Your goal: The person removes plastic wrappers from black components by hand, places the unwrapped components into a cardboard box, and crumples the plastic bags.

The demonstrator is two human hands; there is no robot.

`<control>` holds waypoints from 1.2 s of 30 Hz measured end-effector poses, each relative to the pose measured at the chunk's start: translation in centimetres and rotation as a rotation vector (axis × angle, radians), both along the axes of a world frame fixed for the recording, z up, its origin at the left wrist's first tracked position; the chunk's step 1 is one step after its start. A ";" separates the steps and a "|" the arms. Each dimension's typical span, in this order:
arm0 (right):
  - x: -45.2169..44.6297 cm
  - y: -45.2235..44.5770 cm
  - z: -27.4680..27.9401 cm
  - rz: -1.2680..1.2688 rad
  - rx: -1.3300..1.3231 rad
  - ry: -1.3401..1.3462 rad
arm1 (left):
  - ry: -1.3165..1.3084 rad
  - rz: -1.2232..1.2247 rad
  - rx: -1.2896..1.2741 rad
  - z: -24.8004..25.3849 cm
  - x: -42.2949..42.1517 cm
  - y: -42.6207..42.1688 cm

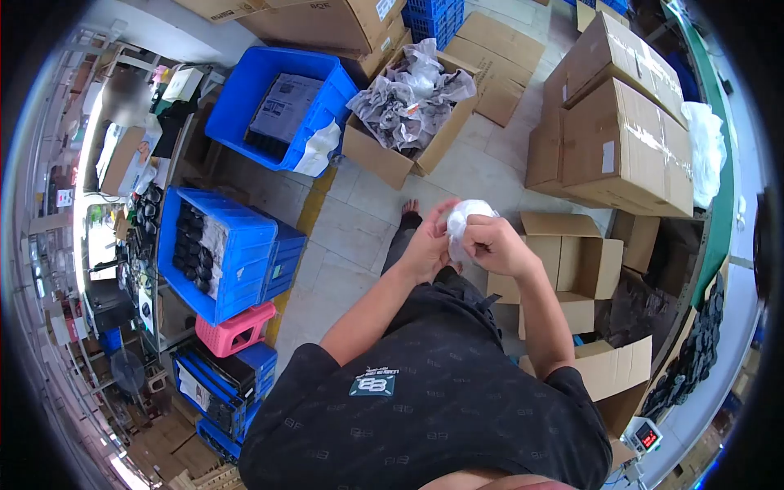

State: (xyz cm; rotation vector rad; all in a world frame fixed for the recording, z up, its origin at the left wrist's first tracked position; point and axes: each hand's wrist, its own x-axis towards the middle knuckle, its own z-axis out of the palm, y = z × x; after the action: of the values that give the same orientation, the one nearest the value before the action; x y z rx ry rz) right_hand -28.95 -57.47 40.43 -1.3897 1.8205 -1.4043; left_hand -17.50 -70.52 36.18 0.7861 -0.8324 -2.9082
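Note:
Between my two hands, in front of my body, is a bundle in white translucent wrapping (pixel 469 217). My left hand (pixel 426 245) cups it from the left side, with the fingers curved against it. My right hand (pixel 495 245) pinches the wrapping on the right side, fingers bent. What the wrapping covers cannot be made out. Beyond my hands, an open carton (pixel 380 155) holds crumpled grey paper (pixel 412 98) and some white wrapped pieces.
Blue bins (pixel 220 253) with black parts and a blue bin with newspaper (pixel 282 106) stand left, near a pink stool (pixel 237 328). Closed cartons (pixel 621 139) are stacked right, above an open empty carton (pixel 576 261). A person is at the far-left bench.

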 end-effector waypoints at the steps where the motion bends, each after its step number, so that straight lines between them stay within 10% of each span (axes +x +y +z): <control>1: -1.6 -1.0 -0.1 0.091 0.127 -0.080 | 0.016 -0.080 -0.014 0.0 -0.9 -1.3; 6: -3.8 -11.1 -0.8 0.124 0.155 0.188 | -0.030 0.054 -0.299 -7.2 -7.9 -9.0; 8: -4.7 -15.5 -1.1 0.009 0.119 0.300 | 0.007 0.173 0.129 -10.5 -10.3 -12.0; 9: -5.2 -17.2 -1.3 0.012 0.129 0.296 | 0.629 0.160 0.354 -10.1 -12.1 -13.8; 10: -5.7 -18.9 -1.6 -0.086 0.097 0.264 | 0.628 0.159 0.359 -9.5 -12.6 -15.4; 13: -8.3 -22.6 -2.9 -0.341 0.160 0.212 | -0.089 -0.001 0.110 -9.0 -15.2 -18.8; 17: -13.1 -25.1 -6.0 -0.449 0.319 0.139 | -0.187 -0.022 -0.231 -8.8 -17.0 -21.9; 20: -15.2 -26.7 -7.1 -0.460 0.386 0.062 | 0.076 0.001 0.203 -5.7 -17.4 -24.3; 24: -15.6 -29.1 -6.7 -0.264 0.271 0.219 | -0.050 0.012 0.106 -9.2 -19.0 -27.3; 30: -15.2 -23.6 -4.5 -0.486 0.354 0.132 | -0.292 0.091 -0.725 -19.0 -27.5 -34.4; 36: -9.1 -11.4 -3.1 -0.790 0.576 -0.117 | -0.369 -0.334 -1.185 -28.4 -32.7 -40.2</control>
State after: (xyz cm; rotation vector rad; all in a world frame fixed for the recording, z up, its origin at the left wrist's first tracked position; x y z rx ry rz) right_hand -38.07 -68.87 37.29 -0.2899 2.5429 -1.0730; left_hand -50.16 -110.76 7.74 1.0199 -2.4851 -1.7980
